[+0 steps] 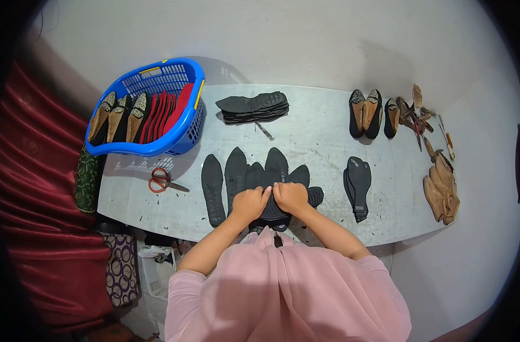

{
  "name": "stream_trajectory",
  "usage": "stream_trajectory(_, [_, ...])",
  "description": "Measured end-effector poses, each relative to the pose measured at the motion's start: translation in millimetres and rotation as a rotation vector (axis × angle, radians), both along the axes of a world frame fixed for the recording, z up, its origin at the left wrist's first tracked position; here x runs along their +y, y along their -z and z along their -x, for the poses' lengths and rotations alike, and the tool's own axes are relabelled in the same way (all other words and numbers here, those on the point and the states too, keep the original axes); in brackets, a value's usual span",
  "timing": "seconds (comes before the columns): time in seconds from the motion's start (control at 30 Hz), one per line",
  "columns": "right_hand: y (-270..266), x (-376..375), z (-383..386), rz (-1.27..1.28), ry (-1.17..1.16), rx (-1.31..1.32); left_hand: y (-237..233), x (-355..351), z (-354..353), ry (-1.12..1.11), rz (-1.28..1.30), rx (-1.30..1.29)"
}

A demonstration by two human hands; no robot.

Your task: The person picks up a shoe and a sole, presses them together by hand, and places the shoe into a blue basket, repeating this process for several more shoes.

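At the table's front edge, my left hand (251, 204) and my right hand (291, 197) are side by side, closed on a black shoe sole (276, 162) whose pointed end faces away from me. Both thumbs lie on top and nearly meet; the fingers curl out of sight. More black soles lie around them: one long sole (213, 188) flat to the left, another upright-pointing sole (235, 171) beside my left hand, and a ridged piece (315, 196) right of my right hand. Some pieces under my hands are partly hidden.
A blue basket (185, 134) holds shoes and red pieces. Orange-handled scissors (164, 181) lie below it. Behind my hands is a sole stack (253, 108). To the right are more soles (358, 183), black flats (365, 114), hand tools (419, 122) and tan pieces (442, 191).
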State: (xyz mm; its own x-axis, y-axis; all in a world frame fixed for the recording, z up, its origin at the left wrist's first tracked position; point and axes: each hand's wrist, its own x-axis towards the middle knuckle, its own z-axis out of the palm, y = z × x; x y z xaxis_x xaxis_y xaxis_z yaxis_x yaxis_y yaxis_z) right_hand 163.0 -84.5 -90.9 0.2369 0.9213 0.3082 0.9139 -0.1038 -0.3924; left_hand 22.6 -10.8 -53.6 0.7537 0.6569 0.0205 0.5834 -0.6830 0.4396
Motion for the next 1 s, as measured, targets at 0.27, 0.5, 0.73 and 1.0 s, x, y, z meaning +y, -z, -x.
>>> stream_trajectory(0.27, [-10, 15, 25, -0.038, 0.044, -0.04, 21, 10, 10, -0.079, 0.118, -0.065])
stream_trajectory(0.5, [-12, 20, 20, 0.056, -0.034, -0.015, 13, 14, 8, -0.16, 0.204, -0.032])
stream_trajectory(0.73, [-45, -17, -11, -0.108, -0.351, -0.195, 10, 18, 10, -0.162, 0.242, -0.002])
stream_trajectory(1.0, [-19, -36, -60, 0.225, -0.251, -0.243, 5, 28, 4, -0.116, 0.222, 0.042])
